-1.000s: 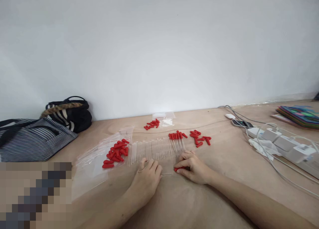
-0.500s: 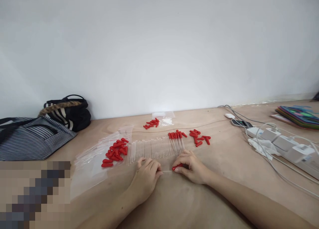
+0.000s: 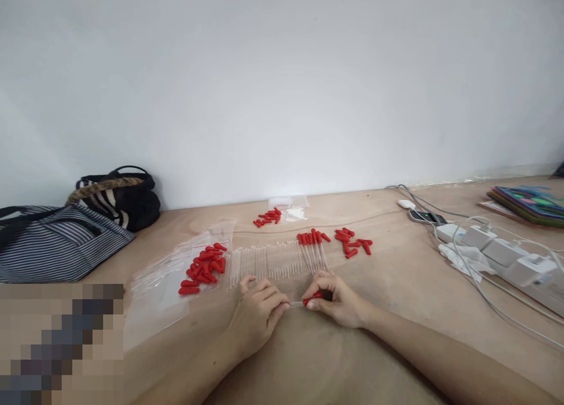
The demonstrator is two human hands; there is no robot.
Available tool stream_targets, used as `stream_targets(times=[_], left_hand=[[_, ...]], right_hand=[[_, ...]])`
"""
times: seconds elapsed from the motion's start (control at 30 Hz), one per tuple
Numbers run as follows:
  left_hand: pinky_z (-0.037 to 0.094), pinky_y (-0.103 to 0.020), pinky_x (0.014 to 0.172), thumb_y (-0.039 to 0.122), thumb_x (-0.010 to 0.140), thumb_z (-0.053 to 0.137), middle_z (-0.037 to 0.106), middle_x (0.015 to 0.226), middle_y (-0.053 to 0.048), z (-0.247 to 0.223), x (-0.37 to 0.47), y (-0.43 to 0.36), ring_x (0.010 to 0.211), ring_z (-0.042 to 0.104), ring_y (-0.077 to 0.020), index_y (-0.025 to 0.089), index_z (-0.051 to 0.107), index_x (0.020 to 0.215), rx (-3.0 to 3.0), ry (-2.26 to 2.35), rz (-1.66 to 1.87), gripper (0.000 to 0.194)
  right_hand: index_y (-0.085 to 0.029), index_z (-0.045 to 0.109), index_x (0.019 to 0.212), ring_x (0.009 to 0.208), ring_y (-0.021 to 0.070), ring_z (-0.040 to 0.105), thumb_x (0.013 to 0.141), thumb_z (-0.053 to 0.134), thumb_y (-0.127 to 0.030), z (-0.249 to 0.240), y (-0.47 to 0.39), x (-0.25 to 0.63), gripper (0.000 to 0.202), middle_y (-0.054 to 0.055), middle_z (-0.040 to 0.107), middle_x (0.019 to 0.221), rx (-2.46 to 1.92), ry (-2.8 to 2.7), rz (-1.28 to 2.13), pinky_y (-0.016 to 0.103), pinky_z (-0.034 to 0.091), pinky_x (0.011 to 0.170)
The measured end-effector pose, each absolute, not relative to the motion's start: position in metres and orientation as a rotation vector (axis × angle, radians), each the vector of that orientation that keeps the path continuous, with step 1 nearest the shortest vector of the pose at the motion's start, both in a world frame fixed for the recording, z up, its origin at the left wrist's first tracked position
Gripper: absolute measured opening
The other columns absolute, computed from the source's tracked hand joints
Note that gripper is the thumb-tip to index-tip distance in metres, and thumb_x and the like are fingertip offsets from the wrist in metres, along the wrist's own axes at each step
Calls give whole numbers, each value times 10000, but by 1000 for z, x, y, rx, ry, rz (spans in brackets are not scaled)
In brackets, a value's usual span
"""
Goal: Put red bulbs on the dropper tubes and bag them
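Observation:
My left hand pinches one end of a clear glass tube, low in the middle of the view. At the tube's other end, my right hand grips a red rubber bulb; the fingers partly cover where the two meet. Beyond my hands lies a row of clear tubes. Several tubes with red bulbs on their ends lie at the row's right end. Loose red bulbs are scattered to the right, and a pile of red bulbs rests on plastic bags at the left.
At the back lie more red bulbs beside a clear bag. A striped bag and a black bag stand at the left. White chargers, cables and colourful flat items are at the right.
The tube and the red bulb now meet between my hands, where a small gap showed earlier. My left fingers have shifted slightly right along the tube.

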State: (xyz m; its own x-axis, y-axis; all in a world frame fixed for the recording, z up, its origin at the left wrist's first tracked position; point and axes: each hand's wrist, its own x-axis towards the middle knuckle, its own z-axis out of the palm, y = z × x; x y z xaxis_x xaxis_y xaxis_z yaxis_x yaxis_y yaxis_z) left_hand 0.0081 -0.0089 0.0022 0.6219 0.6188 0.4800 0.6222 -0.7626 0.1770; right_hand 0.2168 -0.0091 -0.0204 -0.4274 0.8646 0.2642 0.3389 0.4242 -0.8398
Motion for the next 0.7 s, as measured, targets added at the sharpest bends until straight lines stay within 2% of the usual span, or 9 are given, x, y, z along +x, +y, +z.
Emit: stream_targets(times=[0.23,0.7], left_hand=[[193,-362,797,200,800,480,621,615,63,3,15,-15,648,534,-125,211,576,677,-2743,-1117,-937,156],[205,-370,786,231,808,484,628,590,60,3,17,-18,652,518,-133,233,595,669,-2745,-1187,-879,179]], right_hand=[[-199,659,670,716,151,532,685,658,-301,-27,-9,214,103,12,601,701,-1059,-1832,883,371,339,791],[-222,649,674,717,161,521,726,621,-317,-26,-12,206,112,15,653,689,-1022,-1894,713,396,317,796]])
